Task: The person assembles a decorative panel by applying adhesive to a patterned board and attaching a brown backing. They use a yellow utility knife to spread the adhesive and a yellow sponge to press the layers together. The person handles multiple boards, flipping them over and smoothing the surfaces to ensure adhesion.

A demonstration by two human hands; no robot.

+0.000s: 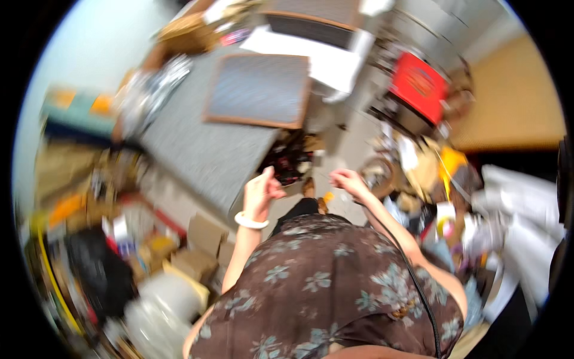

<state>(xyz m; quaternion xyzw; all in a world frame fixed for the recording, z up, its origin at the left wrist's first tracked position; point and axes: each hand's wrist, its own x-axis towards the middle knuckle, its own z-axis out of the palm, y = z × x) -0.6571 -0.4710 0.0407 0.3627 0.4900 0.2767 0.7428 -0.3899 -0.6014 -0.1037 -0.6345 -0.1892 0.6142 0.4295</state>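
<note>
My left hand [262, 194], with a pale bangle [250, 221] at its wrist, is raised in front of me near the corner of a grey-topped table [197, 149]. Its fingers are curled in, and I see nothing in them. Over the floor, apart from any object, my right hand [350, 181] is also loosely closed with nothing visible in it. A flat dark panel with a brown border [260, 90] lies on the table beyond my left hand. The picture is blurred by motion.
Boxes and a black bag [98, 272] crowd the left side. Clear plastic [149, 90] lies at the table's left edge. A red-topped box [418, 90] stands on the floor at far right, with heaped scraps [418, 167] nearer and white rolls [526, 209] beside them.
</note>
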